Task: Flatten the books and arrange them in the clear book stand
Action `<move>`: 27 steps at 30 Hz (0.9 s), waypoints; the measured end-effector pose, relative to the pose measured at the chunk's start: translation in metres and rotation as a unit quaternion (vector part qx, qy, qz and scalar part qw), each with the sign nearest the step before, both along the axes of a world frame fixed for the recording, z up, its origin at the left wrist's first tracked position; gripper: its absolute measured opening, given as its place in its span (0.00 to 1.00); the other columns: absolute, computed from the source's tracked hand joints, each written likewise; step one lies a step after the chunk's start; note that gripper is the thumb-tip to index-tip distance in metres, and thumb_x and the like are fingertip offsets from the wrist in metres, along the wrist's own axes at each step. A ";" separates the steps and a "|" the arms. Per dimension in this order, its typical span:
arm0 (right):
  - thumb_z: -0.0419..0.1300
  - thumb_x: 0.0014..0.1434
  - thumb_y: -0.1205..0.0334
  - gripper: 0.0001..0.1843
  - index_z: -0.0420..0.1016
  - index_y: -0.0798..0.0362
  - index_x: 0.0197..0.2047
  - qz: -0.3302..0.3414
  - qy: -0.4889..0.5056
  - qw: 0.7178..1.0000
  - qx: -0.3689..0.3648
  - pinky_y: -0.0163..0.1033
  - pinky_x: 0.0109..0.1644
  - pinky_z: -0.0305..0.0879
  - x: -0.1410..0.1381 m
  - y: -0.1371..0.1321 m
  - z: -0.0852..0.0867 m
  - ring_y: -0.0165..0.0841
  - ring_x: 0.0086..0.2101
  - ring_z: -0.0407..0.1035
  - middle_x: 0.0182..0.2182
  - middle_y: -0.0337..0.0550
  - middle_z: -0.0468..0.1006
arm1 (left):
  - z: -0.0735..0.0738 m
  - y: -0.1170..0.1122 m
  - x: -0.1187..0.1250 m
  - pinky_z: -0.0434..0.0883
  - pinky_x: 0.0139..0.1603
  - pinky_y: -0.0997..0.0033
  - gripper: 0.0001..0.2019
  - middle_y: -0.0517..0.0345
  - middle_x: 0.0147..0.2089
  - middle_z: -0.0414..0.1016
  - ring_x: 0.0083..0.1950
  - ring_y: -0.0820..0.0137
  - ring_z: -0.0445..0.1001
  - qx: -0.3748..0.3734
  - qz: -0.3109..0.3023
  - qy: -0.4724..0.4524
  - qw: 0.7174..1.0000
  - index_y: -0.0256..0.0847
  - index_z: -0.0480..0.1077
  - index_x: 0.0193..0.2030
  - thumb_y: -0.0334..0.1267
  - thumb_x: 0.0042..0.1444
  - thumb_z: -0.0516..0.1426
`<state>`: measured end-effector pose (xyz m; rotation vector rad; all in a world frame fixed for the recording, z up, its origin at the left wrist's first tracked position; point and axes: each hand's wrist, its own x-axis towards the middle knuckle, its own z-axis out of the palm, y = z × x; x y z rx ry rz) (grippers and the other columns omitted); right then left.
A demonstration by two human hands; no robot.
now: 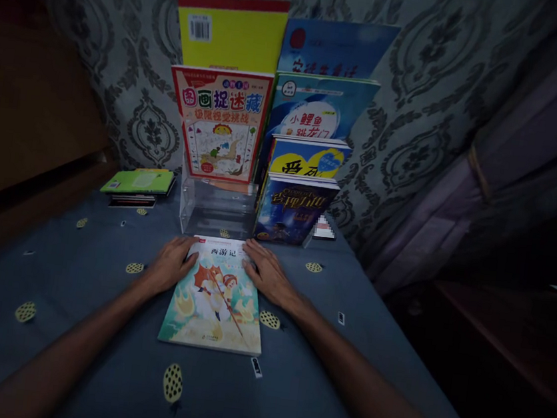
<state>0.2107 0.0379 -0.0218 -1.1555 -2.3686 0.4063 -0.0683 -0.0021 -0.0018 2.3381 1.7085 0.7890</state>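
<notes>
- Left hand (171, 264) and right hand (269, 276) touch opposite upper side edges of one teal-and-cream illustrated paperback (213, 319); cannot tell if fingers clamp it.
- Paperback flat on blue patterned cloth (110, 357), front up, red-caped figure (222, 293) printed.
- Count: one clear plastic rack (218, 212), two covers (220, 128) showing left, four right; one green-topped book stack (138, 181).
- Paperback's far edge near rack; cloth extends both sides.

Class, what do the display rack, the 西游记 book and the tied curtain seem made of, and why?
Display rack: probably clear, glossy acrylic; see-through with bright edges. 西游记 book: paper, smooth printed cover, perhaps laminated; pale page edge shows. Tied curtain: fabric, seemingly matte, gathered in soft folds.
</notes>
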 end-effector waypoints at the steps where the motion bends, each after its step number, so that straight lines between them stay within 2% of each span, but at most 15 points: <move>1: 0.49 0.68 0.54 0.28 0.63 0.53 0.68 0.002 -0.002 1.000 -0.002 0.58 0.69 0.50 0.000 0.000 0.000 0.43 0.67 0.54 0.67 0.52 0.62 | 0.000 0.001 -0.001 0.67 0.62 0.53 0.21 0.45 0.56 0.77 0.58 0.54 0.73 -0.003 0.000 -0.017 1.000 0.38 0.70 0.59 0.42 0.61 0.51; 5: 0.49 0.68 0.52 0.30 0.61 0.53 0.69 0.009 -0.010 1.000 -0.011 0.59 0.70 0.48 0.000 -0.002 0.003 0.44 0.68 0.52 0.68 0.53 0.61 | -0.002 0.005 -0.006 0.69 0.59 0.54 0.22 0.48 0.53 0.79 0.54 0.55 0.75 -0.038 0.024 -0.121 0.992 0.39 0.71 0.57 0.43 0.58 0.53; 7: 0.50 0.67 0.51 0.30 0.61 0.54 0.69 0.008 -0.017 1.000 -0.014 0.58 0.70 0.48 -0.001 -0.003 0.004 0.45 0.68 0.52 0.68 0.53 0.60 | -0.003 0.008 -0.006 0.70 0.57 0.55 0.22 0.48 0.50 0.80 0.51 0.56 0.77 -0.067 0.021 -0.211 0.975 0.38 0.72 0.55 0.44 0.56 0.55; 9: 0.50 0.67 0.50 0.31 0.61 0.54 0.69 0.006 -0.024 1.000 -0.016 0.58 0.70 0.48 -0.001 -0.004 0.006 0.45 0.68 0.52 0.68 0.54 0.59 | -0.002 0.009 -0.005 0.71 0.56 0.56 0.21 0.47 0.50 0.80 0.51 0.55 0.77 -0.098 0.007 -0.323 0.941 0.37 0.73 0.52 0.44 0.53 0.59; 11: 0.50 0.67 0.50 0.31 0.60 0.55 0.69 0.003 -0.030 0.999 -0.018 0.58 0.70 0.47 -0.002 -0.005 0.007 0.45 0.68 0.51 0.69 0.54 0.59 | 0.000 0.010 -0.002 0.73 0.54 0.59 0.22 0.46 0.51 0.79 0.53 0.55 0.77 -0.128 0.009 -0.428 0.895 0.35 0.73 0.50 0.42 0.49 0.62; 14: 0.50 0.67 0.49 0.32 0.60 0.57 0.69 0.000 -0.033 0.999 -0.017 0.58 0.70 0.47 -0.002 -0.006 0.007 0.45 0.68 0.51 0.69 0.55 0.59 | 0.005 0.007 0.003 0.76 0.45 0.66 0.26 0.45 0.54 0.78 0.50 0.59 0.79 -0.164 0.067 -0.532 0.828 0.36 0.70 0.53 0.36 0.45 0.65; 17: 0.49 0.67 0.49 0.32 0.60 0.55 0.69 0.005 -0.026 1.000 -0.011 0.58 0.70 0.48 -0.002 -0.006 0.007 0.45 0.68 0.51 0.69 0.54 0.59 | 0.008 0.004 0.006 0.77 0.36 0.72 0.26 0.47 0.51 0.79 0.43 0.64 0.81 -0.203 0.112 -0.590 0.773 0.38 0.68 0.54 0.30 0.46 0.65; 21: 0.49 0.67 0.49 0.32 0.60 0.56 0.69 0.004 -0.027 0.999 -0.019 0.59 0.70 0.48 -0.002 -0.007 0.008 0.46 0.68 0.50 0.69 0.54 0.59 | 0.007 0.002 0.008 0.79 0.35 0.69 0.18 0.47 0.41 0.81 0.37 0.64 0.82 -0.289 0.076 -0.626 0.720 0.34 0.70 0.49 0.26 0.50 0.63; 24: 0.49 0.67 0.49 0.33 0.59 0.58 0.69 -0.002 -0.035 0.999 -0.030 0.59 0.70 0.47 -0.002 -0.007 0.009 0.47 0.69 0.50 0.69 0.55 0.57 | 0.006 0.002 0.010 0.80 0.37 0.67 0.14 0.48 0.40 0.82 0.38 0.63 0.82 -0.314 0.074 -0.643 0.694 0.35 0.70 0.48 0.25 0.53 0.61; 27: 0.49 0.67 0.49 0.33 0.58 0.56 0.70 0.006 -0.028 0.999 -0.025 0.59 0.70 0.47 -0.002 -0.007 0.008 0.46 0.69 0.49 0.69 0.54 0.57 | 0.008 0.001 0.012 0.80 0.37 0.68 0.14 0.49 0.41 0.82 0.37 0.64 0.83 -0.319 0.087 -0.644 0.690 0.37 0.69 0.49 0.25 0.55 0.60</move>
